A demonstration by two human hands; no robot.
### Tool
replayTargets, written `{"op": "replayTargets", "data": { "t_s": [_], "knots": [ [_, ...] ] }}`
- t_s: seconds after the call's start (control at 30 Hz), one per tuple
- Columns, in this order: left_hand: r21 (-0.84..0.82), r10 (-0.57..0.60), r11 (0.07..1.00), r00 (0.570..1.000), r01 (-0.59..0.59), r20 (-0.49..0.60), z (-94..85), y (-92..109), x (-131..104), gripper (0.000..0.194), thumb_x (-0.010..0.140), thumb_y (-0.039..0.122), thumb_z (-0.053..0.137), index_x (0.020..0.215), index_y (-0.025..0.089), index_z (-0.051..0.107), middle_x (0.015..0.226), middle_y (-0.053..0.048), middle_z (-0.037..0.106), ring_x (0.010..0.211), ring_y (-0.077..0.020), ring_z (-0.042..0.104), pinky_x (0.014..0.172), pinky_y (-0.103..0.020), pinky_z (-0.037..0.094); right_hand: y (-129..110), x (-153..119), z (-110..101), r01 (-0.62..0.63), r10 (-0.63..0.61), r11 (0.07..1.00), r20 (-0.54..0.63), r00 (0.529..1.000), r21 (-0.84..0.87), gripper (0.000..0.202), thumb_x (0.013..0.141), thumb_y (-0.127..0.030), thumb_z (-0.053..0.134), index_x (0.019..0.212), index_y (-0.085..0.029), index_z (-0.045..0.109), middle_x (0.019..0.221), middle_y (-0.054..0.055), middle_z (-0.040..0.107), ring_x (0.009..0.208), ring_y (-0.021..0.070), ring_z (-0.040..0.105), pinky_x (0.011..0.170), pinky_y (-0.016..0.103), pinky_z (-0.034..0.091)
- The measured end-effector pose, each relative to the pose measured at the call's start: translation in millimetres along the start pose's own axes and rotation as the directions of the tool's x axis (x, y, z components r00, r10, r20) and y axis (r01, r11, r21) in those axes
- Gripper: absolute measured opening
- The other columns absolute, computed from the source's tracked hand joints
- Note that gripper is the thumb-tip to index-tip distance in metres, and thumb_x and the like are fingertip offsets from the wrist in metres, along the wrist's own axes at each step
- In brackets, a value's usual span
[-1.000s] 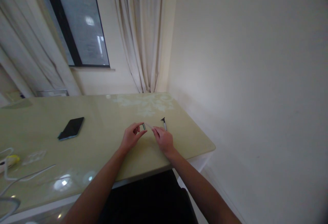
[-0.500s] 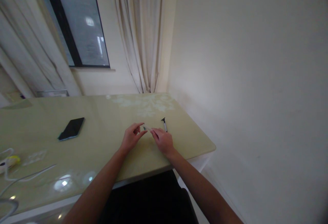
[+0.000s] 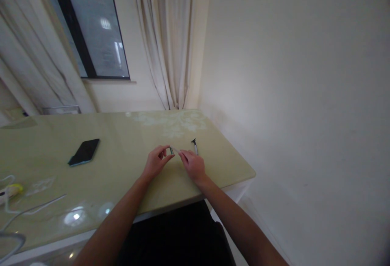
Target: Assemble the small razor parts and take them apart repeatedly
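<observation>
My right hand (image 3: 193, 165) grips the pale handle of a small razor (image 3: 175, 150), fingers closed round its near end. The razor's narrow, dark green head points left. My left hand (image 3: 157, 161) has its thumb and forefinger at the two ends of that head, pinching it. The exact contact is too small to see clearly. A second razor (image 3: 195, 148), with a black head and a pale handle, lies on the table just beyond my right hand, which partly hides its lower end.
A dark phone-like slab (image 3: 85, 152) lies to the left on the glossy table (image 3: 122, 184). A yellow-and-white object (image 3: 11, 191), white cables (image 3: 33, 209) and a clear plastic piece (image 3: 39, 185) are at far left. A wall (image 3: 289, 115) stands at right.
The razor's head has turned slightly between my left fingers and shows more upright. Both hands stay in nearly the same place, and the view has shifted a little.
</observation>
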State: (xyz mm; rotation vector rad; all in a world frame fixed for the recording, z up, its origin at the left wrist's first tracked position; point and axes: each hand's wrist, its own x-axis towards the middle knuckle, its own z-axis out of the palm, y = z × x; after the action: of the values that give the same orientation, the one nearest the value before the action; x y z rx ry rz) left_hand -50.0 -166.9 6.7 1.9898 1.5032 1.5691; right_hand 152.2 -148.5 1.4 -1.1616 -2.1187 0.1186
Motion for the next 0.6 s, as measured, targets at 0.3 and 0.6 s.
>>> {"op": "replayTargets", "data": {
  "t_s": [0.3,0.6],
  "knots": [
    [-0.017,-0.008,1.0,1.0,0.007,-0.003,-0.1,0.0,0.9,0.041,0.082,0.047,0.074,0.113,0.02,0.072,0.069,0.004,0.054,0.055,-0.0107,0.043,0.053,-0.024,0.036,-2.5,0.9,-2.5,-0.013,0.013,0.999,0.012,1.0,-0.03,0.04,0.108,-0.046,0.041,0.124,-0.027,0.072,0.108,0.005,0.077,0.089,0.0188,0.072,0.077,0.025,0.052],
    [-0.011,-0.018,1.0,0.999,0.018,-0.028,-0.1,-1.8,0.6,0.043,0.082,0.05,0.075,0.112,0.02,0.072,0.069,0.004,0.053,0.056,-0.0107,0.043,0.054,-0.024,0.037,-1.2,0.3,-3.3,-0.009,0.009,1.0,0.008,1.0,0.015,0.039,0.108,-0.045,0.041,0.122,-0.026,0.073,0.108,0.004,0.077,0.093,0.0179,0.072,0.081,0.024,0.051]
  ]
}}
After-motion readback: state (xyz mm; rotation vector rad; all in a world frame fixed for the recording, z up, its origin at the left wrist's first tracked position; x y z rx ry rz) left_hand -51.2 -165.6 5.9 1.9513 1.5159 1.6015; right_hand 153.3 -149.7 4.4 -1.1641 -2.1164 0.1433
